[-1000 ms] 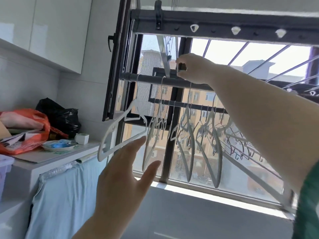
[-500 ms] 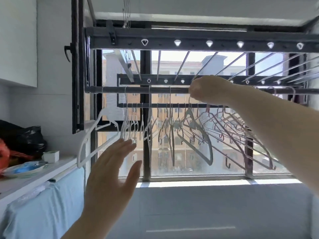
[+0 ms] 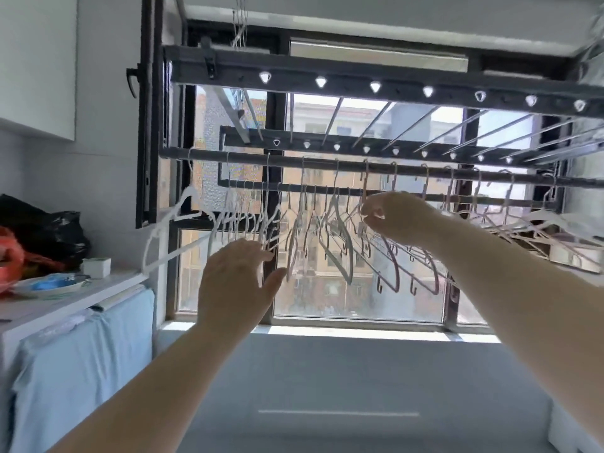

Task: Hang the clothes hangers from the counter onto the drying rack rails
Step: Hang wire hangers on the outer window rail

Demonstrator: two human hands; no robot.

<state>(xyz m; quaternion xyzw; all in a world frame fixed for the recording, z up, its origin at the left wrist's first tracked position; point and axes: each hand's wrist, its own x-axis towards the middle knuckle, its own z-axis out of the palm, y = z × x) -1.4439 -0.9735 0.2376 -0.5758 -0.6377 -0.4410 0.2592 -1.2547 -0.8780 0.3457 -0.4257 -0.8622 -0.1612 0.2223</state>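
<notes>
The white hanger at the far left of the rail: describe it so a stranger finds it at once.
Find the dark drying rack across the window, then follow its nearest round rail to the left end, beside the counter. The white hanger hooks there. Unlike the other hangers bunched to its right, it hangs apart and slants out toward the counter.

Dark metal drying rack rail (image 3: 327, 163) runs out past the right edge; pale pink slim hangers (image 3: 539, 237) there are motion-blurred; orange plastic bag (image 3: 9, 253) is cut by the left edge; hold of the right hand (image 3: 397, 217) on a hanger neck is indeterminate; left hand (image 3: 233, 282) covers the lower parts of white plastic hangers (image 3: 235, 217).
</notes>
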